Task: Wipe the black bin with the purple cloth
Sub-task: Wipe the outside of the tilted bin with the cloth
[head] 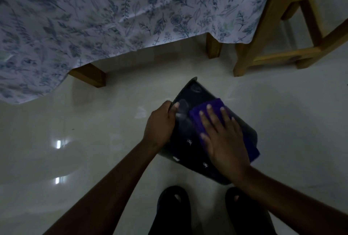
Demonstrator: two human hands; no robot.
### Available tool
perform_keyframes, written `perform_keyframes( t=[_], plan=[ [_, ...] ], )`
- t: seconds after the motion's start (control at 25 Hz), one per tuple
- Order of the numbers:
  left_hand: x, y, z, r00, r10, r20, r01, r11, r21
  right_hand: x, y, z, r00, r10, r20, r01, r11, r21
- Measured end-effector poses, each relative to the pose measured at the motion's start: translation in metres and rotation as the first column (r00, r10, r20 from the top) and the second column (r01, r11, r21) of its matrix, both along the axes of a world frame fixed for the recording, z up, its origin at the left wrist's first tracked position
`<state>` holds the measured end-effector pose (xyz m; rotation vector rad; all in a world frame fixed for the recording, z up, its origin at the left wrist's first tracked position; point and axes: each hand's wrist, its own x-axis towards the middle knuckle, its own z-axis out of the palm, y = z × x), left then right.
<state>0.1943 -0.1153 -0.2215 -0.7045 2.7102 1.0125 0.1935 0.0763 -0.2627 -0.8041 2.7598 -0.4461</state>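
Black bin [185,140]: lies tipped on its side on the pale floor [94,140], in the near middle of the scene just beyond the person's dark slippers [174,204]; its broad side faces up, which gives the cloth a flat surface to work on.
Purple cloth [207,116]: folded flat on the bin's right half, pressed against the wall.
Right hand [224,140]: fingers spread and palm down on the cloth, so pressure covers a wide patch; not pinching anything.
Left hand [160,125]: curled around the bin's left edge, thumb over the wall, gripping it, apparently to stop the bin sliding or rolling under the rubbing.
Step in hand: judged mid-wipe on the upturned side; the left part shows a dull smear not yet covered.
Surroundings: a bed with a floral sheet [94,18] hangs at far left, a wooden stool [282,46] stands far right, both well apart from the bin.
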Motion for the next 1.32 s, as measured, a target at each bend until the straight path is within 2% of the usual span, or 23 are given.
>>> perform_keyframes(
  t=[0.08, 0.24, 0.28, 0.4, 0.48, 0.6, 0.68, 0.72, 0.8, 0.88, 0.96, 1.04, 1.08, 1.12, 1.2, 1.28, 1.32],
  plan=[
    [-0.016, 0.003, 0.0, 1.0, -0.024, 0.007, 0.024, 0.999, 0.021, 0.006, 0.0, -0.001, 0.998, 0.043, -0.046, -0.044, 0.999, -0.016],
    [-0.041, -0.003, -0.001, 0.991, -0.112, 0.066, 0.109, 0.993, 0.046, -0.062, -0.014, 0.0, 0.984, -0.126, 0.125, 0.136, 0.988, -0.078],
    [-0.046, -0.006, -0.001, 0.99, -0.119, 0.077, 0.117, 0.992, 0.038, -0.057, -0.009, -0.004, 0.985, -0.141, 0.097, 0.148, 0.987, -0.068],
    [-0.054, -0.005, -0.007, 0.99, -0.114, 0.079, 0.11, 0.993, 0.045, 0.01, 0.009, -0.003, 0.998, 0.009, -0.055, -0.006, 0.999, 0.046],
    [-0.054, -0.004, -0.009, 0.992, -0.105, 0.071, 0.101, 0.994, 0.051, 0.013, 0.008, -0.006, 0.994, 0.087, -0.072, -0.084, 0.995, 0.05],
    [-0.054, -0.002, -0.007, 0.993, -0.098, 0.065, 0.094, 0.994, 0.052, -0.035, -0.006, 0.001, 0.999, -0.029, 0.041, 0.029, 1.0, -0.011],
    [-0.052, -0.003, -0.008, 0.995, -0.09, 0.054, 0.088, 0.996, 0.03, -0.031, 0.001, 0.0, 0.993, -0.111, 0.04, 0.111, 0.994, -0.01],
    [-0.049, -0.003, -0.009, 0.995, -0.084, 0.051, 0.083, 0.996, 0.023, -0.012, 0.006, -0.004, 0.994, -0.111, -0.012, 0.111, 0.994, 0.02],
    [-0.046, -0.003, -0.011, 0.996, -0.07, 0.056, 0.069, 0.997, 0.018, 0.022, 0.009, -0.002, 0.998, -0.007, -0.067, 0.01, 0.999, 0.042],
    [-0.047, -0.002, -0.013, 0.996, -0.074, 0.054, 0.073, 0.997, 0.017, 0.011, 0.001, -0.005, 0.995, 0.067, -0.077, -0.065, 0.997, 0.029],
    [-0.048, 0.0, -0.01, 0.995, -0.082, 0.056, 0.083, 0.996, -0.015, -0.03, -0.014, -0.001, 1.0, -0.008, -0.001, 0.008, 1.0, -0.001],
    [-0.048, 0.001, -0.009, 0.995, -0.075, 0.06, 0.076, 0.997, -0.029, -0.053, -0.009, -0.001, 0.978, -0.173, 0.119, 0.181, 0.982, -0.058],
    [-0.047, 0.001, -0.009, 0.996, -0.068, 0.054, 0.07, 0.997, -0.029, -0.047, -0.001, -0.005, 0.968, -0.223, 0.111, 0.23, 0.971, -0.056],
    [-0.044, 0.001, -0.009, 0.997, -0.062, 0.052, 0.064, 0.997, -0.035, -0.029, 0.005, -0.006, 0.973, -0.222, 0.063, 0.224, 0.974, -0.022],
    [-0.041, -0.001, -0.011, 0.997, -0.063, 0.052, 0.065, 0.997, -0.041, 0.017, 0.007, 0.001, 0.997, -0.073, -0.032, 0.074, 0.996, 0.055],
    [-0.041, -0.002, -0.012, 0.996, -0.061, 0.069, 0.063, 0.998, -0.027, 0.025, 0.0, -0.002, 0.997, 0.058, -0.059, -0.054, 0.997, 0.055],
    [-0.043, -0.001, -0.01, 0.995, -0.055, 0.081, 0.056, 0.998, -0.011, 0.013, -0.006, -0.002, 0.996, 0.07, -0.046, -0.068, 0.997, 0.039]
  ],
)
